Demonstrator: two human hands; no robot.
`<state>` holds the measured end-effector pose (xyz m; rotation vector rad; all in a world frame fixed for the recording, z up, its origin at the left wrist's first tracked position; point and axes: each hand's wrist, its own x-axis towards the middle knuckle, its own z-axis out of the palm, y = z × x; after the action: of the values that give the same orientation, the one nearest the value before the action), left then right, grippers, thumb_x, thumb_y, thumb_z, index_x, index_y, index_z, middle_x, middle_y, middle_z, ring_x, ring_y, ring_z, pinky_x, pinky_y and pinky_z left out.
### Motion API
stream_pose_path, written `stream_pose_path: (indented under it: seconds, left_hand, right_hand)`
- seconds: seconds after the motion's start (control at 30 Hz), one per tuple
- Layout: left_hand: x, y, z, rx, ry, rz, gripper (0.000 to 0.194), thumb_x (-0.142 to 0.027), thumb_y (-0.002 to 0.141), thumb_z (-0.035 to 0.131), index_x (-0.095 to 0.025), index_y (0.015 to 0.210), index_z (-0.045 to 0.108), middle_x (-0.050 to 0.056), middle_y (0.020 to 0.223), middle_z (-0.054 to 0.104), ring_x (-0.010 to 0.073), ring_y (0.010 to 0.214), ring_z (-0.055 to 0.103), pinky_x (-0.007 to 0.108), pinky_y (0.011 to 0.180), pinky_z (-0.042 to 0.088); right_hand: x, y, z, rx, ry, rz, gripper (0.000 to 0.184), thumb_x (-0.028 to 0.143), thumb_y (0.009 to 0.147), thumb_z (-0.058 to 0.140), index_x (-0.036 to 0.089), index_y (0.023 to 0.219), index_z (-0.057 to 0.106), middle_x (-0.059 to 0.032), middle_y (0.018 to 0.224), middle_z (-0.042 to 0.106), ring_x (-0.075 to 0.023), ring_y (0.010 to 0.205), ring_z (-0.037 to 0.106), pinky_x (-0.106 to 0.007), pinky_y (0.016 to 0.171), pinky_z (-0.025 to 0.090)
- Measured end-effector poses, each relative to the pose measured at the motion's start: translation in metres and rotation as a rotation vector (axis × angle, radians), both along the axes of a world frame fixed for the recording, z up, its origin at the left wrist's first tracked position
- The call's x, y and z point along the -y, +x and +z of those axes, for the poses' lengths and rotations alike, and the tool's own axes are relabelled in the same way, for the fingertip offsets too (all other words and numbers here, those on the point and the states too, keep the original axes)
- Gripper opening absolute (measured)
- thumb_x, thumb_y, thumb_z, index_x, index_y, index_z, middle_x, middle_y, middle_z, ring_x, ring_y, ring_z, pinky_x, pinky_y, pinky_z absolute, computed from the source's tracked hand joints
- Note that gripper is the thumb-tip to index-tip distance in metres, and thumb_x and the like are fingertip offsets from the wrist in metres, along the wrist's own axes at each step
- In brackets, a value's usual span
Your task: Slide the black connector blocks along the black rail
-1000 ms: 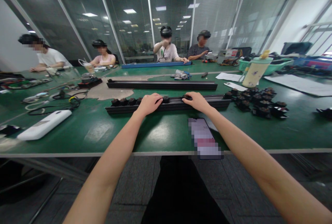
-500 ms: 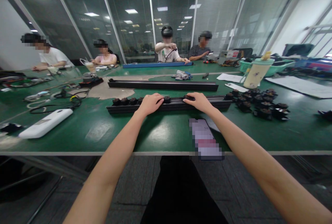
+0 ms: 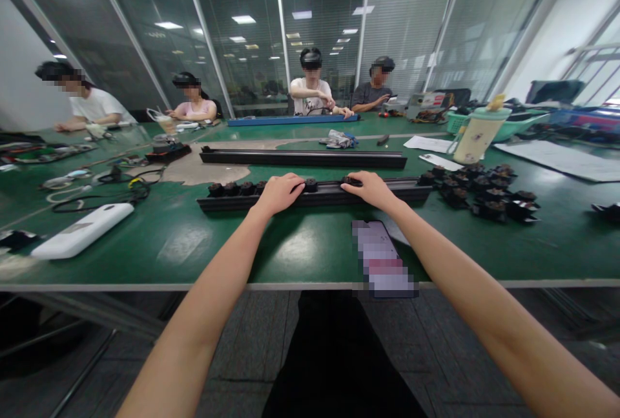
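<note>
A long black rail [image 3: 329, 194] lies across the green table [image 3: 194, 243] in front of me. My left hand [image 3: 279, 192] rests on it, fingers curled over the rail beside a small black part [image 3: 310, 183]. My right hand [image 3: 371, 188] lies on the rail further right, its fingertips on another black part [image 3: 349, 180]. Several black parts [image 3: 232, 188] sit in a row along the rail's left stretch. A heap of loose black parts [image 3: 479, 193] lies by the rail's right end.
A second black rail [image 3: 303, 159] lies behind the first. A phone [image 3: 382, 258] rests at the near table edge, a white power bank [image 3: 82, 230] and cables [image 3: 116, 193] at left, a cup [image 3: 478, 134] and papers [image 3: 557, 158] at right. Several people sit at the far side.
My hands have stayed in place on the rail. A person across the table lowered their raised hands to the table.
</note>
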<state>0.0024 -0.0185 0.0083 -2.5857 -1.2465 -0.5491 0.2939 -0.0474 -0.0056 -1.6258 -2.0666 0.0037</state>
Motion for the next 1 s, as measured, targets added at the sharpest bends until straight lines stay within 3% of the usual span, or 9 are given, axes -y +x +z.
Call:
stream_pose_path:
  seconds: [1.0]
  left_hand:
    - [-0.003,-0.0007,-0.002,-0.003,0.006,-0.001,0.037,-0.035,0.108,0.042,-0.023,0.121,0.074,0.007,0.128,0.074,0.0237,0.115,0.07,0.036,0.098,0.053]
  right_hand:
    - [-0.0032,0.0025,0.0002,-0.044,0.023,0.025,0.033,0.043,0.097,0.065,0.016,0.11,0.08,-0.0131,0.12,0.079,-0.0288,0.113,0.072,-0.034,0.098,0.051]
